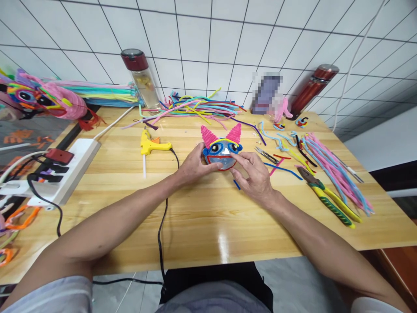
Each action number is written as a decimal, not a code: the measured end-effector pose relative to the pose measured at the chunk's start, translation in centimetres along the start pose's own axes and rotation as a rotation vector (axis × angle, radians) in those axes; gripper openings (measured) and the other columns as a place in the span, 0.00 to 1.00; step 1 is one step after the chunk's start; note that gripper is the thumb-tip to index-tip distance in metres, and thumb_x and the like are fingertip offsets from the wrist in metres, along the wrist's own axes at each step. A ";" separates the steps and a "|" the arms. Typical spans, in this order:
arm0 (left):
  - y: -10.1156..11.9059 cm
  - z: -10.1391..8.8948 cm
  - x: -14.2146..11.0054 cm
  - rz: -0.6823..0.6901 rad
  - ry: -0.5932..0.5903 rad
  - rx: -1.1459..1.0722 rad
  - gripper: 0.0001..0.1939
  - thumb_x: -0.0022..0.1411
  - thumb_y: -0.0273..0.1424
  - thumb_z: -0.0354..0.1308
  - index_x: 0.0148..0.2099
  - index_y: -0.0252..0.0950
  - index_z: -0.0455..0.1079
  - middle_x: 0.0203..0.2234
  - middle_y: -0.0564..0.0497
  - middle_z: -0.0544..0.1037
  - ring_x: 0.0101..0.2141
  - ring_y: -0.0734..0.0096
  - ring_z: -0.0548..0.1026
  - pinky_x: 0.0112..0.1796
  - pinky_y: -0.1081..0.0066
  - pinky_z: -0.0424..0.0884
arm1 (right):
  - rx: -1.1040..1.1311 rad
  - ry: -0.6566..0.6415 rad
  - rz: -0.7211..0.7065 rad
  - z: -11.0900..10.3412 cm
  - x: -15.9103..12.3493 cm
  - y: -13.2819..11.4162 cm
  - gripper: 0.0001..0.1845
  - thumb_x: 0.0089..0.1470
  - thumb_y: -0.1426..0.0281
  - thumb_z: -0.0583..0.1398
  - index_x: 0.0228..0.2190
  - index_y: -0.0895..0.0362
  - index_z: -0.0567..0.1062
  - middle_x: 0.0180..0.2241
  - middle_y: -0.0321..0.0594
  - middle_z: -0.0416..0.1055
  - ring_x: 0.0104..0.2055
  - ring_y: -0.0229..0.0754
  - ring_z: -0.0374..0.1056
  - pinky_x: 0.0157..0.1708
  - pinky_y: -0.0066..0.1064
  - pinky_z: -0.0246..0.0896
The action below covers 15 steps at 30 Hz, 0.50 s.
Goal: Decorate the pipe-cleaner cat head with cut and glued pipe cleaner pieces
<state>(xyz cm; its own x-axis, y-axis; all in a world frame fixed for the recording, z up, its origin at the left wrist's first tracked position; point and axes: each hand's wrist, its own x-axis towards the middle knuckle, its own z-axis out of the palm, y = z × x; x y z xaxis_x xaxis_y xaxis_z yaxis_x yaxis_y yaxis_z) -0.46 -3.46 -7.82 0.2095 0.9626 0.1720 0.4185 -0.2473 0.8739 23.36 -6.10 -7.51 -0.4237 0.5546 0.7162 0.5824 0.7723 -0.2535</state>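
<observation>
At the centre of the frame, a cat-faced figure [212,150] with a clear rounded body is held just above or on the wooden table [195,243]; contact with the surface cannot be confirmed. Its pink ears [233,135] point toward the top of the frame, so the line from ears to chin runs up and down, while the red mouth strip [216,157] runs left to right across it.

Grip, left hand [193,166]: closed about the figure's left side in the frame, thumb laid across the lower front, remaining fingers largely hidden at the side and behind. Grip, right hand [256,176]: index fingertip against the face, just beside the white nose piece [226,151] and close to the strip's right end; thumb lower, near the bottom edge. Whether these two digits pinch anything cannot be told.

Governing relation: the figure lies between the hands, to the right of the left palm and to the upper left of the right. The right index finger is the nearer to nose and mouth.

Surroundings noted: yellow glue gun [154,144] left of centre, small snips [267,155] right of centre, pliers [329,195] farther right.
</observation>
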 end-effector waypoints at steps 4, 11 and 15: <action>0.0 0.0 0.0 0.033 -0.008 -0.023 0.30 0.55 0.49 0.73 0.50 0.38 0.66 0.45 0.47 0.78 0.44 0.57 0.77 0.46 0.60 0.74 | -0.024 0.012 -0.049 0.1 0.0 0.0 0.29 0.65 0.71 0.62 0.66 0.52 0.70 0.47 0.51 0.76 0.49 0.53 0.74 0.45 0.47 0.75; -0.3 0.1 0.1 0.081 -0.012 -0.040 0.33 0.56 0.47 0.73 0.55 0.36 0.67 0.51 0.42 0.77 0.52 0.52 0.77 0.54 0.56 0.72 | -0.083 0.008 -0.093 0.0 0.2 0.0 0.31 0.65 0.72 0.62 0.68 0.52 0.67 0.46 0.51 0.75 0.46 0.51 0.73 0.43 0.44 0.74; -0.2 0.1 0.0 0.067 -0.023 -0.069 0.34 0.56 0.47 0.73 0.57 0.35 0.66 0.52 0.41 0.77 0.52 0.51 0.77 0.54 0.55 0.72 | -0.074 0.022 -0.086 -0.1 0.1 -0.1 0.34 0.65 0.71 0.62 0.69 0.53 0.65 0.46 0.51 0.75 0.47 0.51 0.72 0.44 0.44 0.73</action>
<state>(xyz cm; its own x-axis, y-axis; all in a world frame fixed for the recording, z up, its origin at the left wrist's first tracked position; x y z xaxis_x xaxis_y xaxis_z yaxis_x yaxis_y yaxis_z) -0.45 -3.40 -8.04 0.2557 0.9410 0.2215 0.3409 -0.3022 0.8902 23.33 -6.11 -7.32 -0.4593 0.4795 0.7478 0.5944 0.7915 -0.1423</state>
